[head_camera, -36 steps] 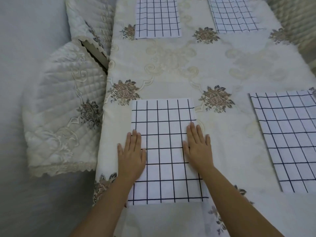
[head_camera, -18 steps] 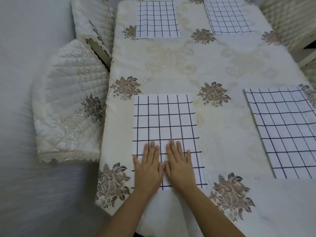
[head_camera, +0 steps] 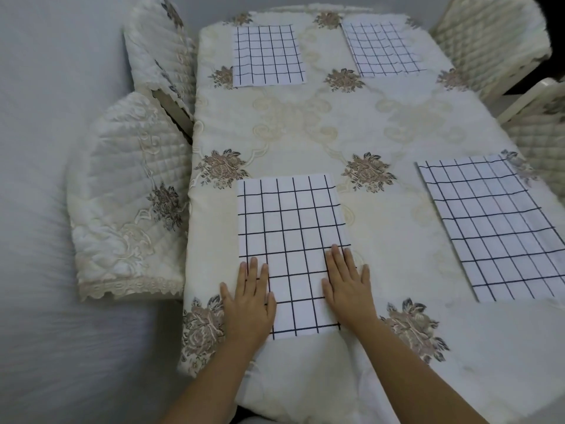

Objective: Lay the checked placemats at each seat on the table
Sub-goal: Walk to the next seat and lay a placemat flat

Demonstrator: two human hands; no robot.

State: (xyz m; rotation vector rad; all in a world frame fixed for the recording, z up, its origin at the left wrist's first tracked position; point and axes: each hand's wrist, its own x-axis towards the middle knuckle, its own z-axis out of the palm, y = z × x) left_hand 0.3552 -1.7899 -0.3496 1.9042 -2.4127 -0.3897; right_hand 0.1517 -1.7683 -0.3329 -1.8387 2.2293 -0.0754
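Note:
Several white placemats with a black check lie flat on the cream, flower-embroidered tablecloth. The nearest placemat is in front of me. My left hand lies flat, fingers apart, on its lower left corner, partly over the cloth. My right hand presses flat on its lower right edge. Neither hand grips anything. Another placemat lies at the right, and two more sit far away: the far left placemat and the far right placemat.
Quilted cream chair covers stand along the left side: a near chair back and a far one. More padded chairs crowd the right edge. The near table edge drops off below my wrists.
My hands, side by side in the placemat's lower middle half a second ago, have slid apart to its left and right edges. The view has pulled back and shows more of the table.

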